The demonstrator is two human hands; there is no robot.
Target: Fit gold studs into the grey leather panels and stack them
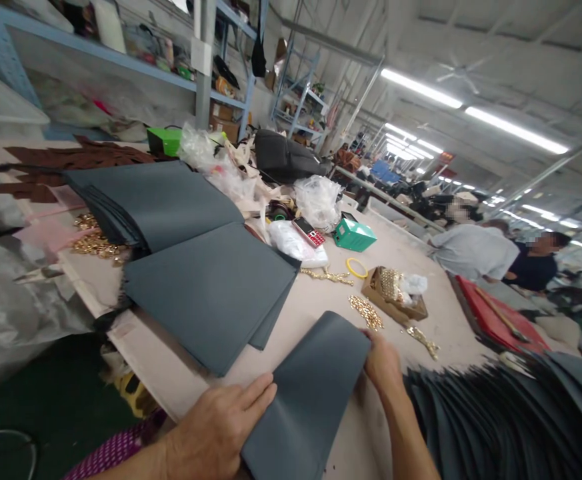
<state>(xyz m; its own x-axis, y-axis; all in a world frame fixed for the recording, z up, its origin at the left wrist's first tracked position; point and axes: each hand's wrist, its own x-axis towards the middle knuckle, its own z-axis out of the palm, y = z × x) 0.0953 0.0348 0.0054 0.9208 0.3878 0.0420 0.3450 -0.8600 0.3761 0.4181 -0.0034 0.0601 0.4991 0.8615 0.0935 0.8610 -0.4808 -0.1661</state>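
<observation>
A dark blue-grey leather-like panel point(315, 393) lies before me, bent over in a soft curve at its far end. My left hand point(221, 423) grips its left edge, fingers together on the top face and the thumb out of sight. At the far right corner, my right hand point(385, 363) pinches the edge; its fingertips are partly hidden. Flat panels of the same colour point(205, 287) are piled to the left of the held one. Behind them, more panels point(165, 200) lie folded over in a stack.
Many dark panels point(491, 413) stand fanned at the right. Gold metal pieces point(365, 312), a small cardboard box point(395, 303), yellow tape ring point(357, 268), green box point(355, 233) and red phone point(309, 232) sit farther back. Two people point(475, 250) are beyond the table.
</observation>
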